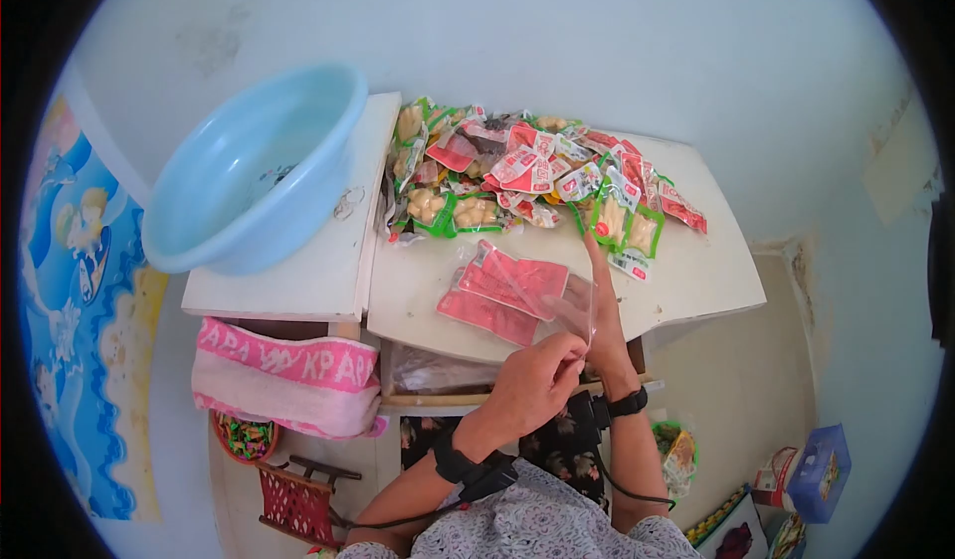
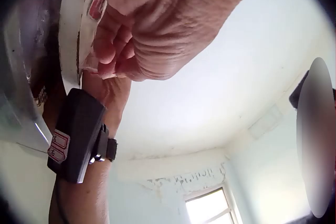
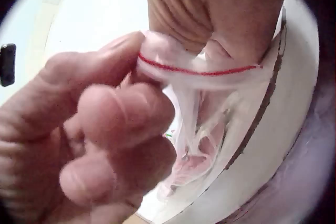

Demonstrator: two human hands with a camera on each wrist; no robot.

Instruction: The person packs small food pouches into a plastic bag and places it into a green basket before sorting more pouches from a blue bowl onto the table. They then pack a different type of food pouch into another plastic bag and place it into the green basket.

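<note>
A clear zip-lock bag point(image 1: 594, 310) with a red strip at its mouth lies over the white tabletop, with pink packets point(image 1: 512, 279) in it. My left hand point(image 1: 542, 370) pinches the rim of the bag, fingers curled. In the right wrist view, the left hand point(image 3: 115, 129) grips one end of the red-lined mouth point(image 3: 194, 71). The right hand point(image 1: 607, 325) reaches in at the mouth; one finger points straight away toward the pile, and others show through the clear plastic. From the left wrist view, the left hand point(image 2: 157, 24) hides most of the bag.
A heap of small snack packets point(image 1: 517, 166) covers the back of the tabletop point(image 1: 696, 271). At the left stand a big blue basin point(image 1: 229, 191) and a pink-and-white towel point(image 1: 284, 380) over the edge. An open drawer point(image 1: 428, 375) sits below the front edge.
</note>
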